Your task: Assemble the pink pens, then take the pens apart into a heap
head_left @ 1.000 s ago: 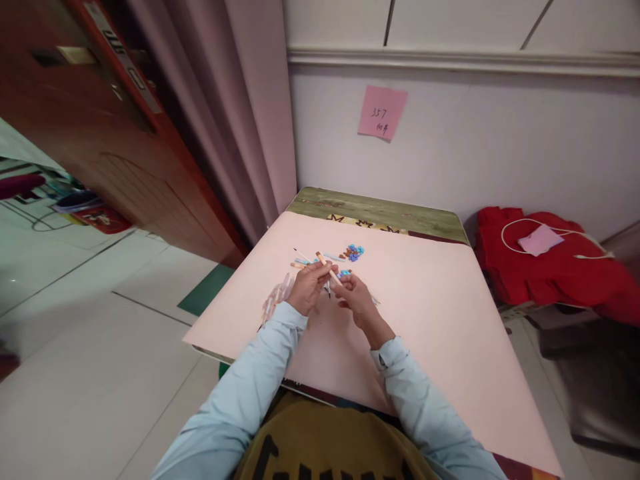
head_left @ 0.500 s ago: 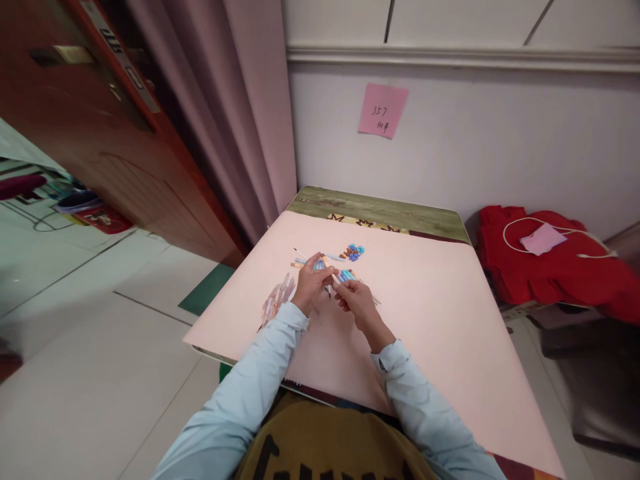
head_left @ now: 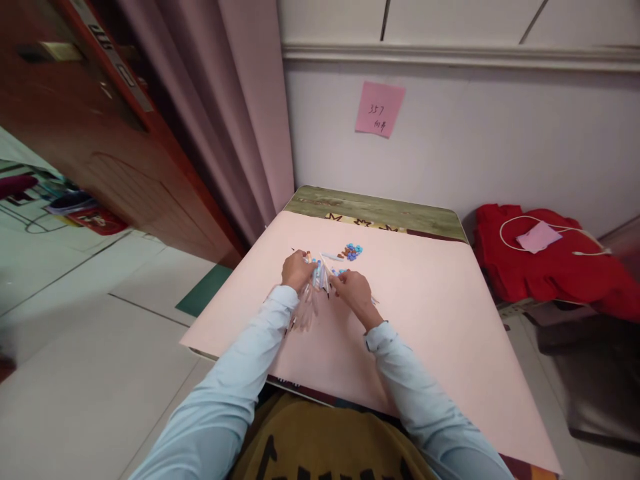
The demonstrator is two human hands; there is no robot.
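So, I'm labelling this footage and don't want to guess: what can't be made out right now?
All in the head view:
- What, if anything, the left hand pinches: its own back and fingers hide it.
- The number of small blue and brown pieces: too small, bunched together.
- The number of clear slim pieces: too small, overlapping.
- The rest of the door: cut off by the picture's edge.

The small pieces (head_left: 353, 251) are blue and brown, the sheet (head_left: 440, 320) pale pink, the sleeves (head_left: 250, 347) light blue, the cloth (head_left: 505, 277) red.
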